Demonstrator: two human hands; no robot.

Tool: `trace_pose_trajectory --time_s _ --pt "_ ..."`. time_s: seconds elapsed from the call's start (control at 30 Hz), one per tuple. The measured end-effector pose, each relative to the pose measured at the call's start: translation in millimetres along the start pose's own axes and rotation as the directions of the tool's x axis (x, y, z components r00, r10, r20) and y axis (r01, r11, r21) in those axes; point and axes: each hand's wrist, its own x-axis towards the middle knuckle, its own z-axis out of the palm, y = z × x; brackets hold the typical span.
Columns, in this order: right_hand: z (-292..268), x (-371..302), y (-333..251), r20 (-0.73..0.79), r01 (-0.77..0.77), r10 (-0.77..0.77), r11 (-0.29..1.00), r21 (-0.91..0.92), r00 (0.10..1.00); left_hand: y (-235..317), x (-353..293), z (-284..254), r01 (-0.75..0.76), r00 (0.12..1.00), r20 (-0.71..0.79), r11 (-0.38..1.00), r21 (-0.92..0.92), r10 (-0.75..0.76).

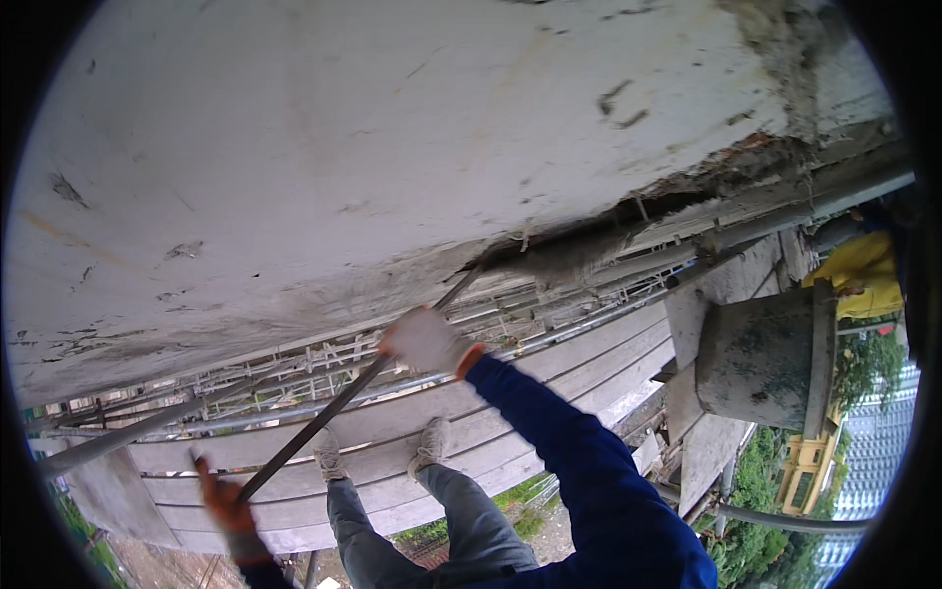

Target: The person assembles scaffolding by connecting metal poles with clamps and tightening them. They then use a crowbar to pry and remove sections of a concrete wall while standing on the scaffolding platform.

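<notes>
A long dark metal bar (324, 416) runs slantwise between my hands. My right hand (427, 340), in a pale glove with an orange cuff, is closed around its upper part. Near the lower end, my left hand (228, 499) grips the bar in an orange-palmed glove, one finger sticking out; motion blurs it slightly. The bar's upper tip meets the dark, ragged gap (589, 234) along the edge of a large pale concrete surface (294, 147). Loose fibres and broken material hang at that gap.
I stand on a curved walkway of planks (392, 432) with gaps between them. Scaffold pipes (775, 224) run alongside. At the right stands a dirty grey bucket (756, 355), with a yellow cloth-like thing (863, 275) beyond it. Trees (756, 491) and ground show far below.
</notes>
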Motion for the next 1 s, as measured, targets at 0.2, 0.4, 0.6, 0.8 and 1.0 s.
trace_pose_trajectory --time_s 0.2,0.4,0.6,0.8,1.0 --pt "8.5 -3.4 -8.1 -0.442 -0.04 0.034 0.999 -0.004 0.896 31.6 8.8 135.2 -0.126 0.932 0.32 0.981 -0.146 0.167" --pt "-63.0 -1.2 -96.0 -0.399 -0.003 0.112 0.964 0.264 0.91 79.6 -90.9 244.0 -0.053 0.902 0.398 0.957 -0.284 0.168" --pt "-165.2 -34.4 -77.8 -0.489 -0.113 0.303 0.918 0.38 0.818 106.7 -136.6 366.0 0.004 0.734 0.647 0.952 -0.307 0.206" --pt "-154.1 -70.5 -80.9 -0.584 -0.08 0.356 0.893 0.443 0.73 93.0 -206.8 389.3 -0.249 0.859 0.458 0.968 -0.021 0.231" --pt "-152.1 -101.4 -127.4 -0.616 -0.236 0.425 0.9 0.368 0.664 98.9 -233.4 384.4 -0.239 0.896 0.401 0.968 0.079 0.189"
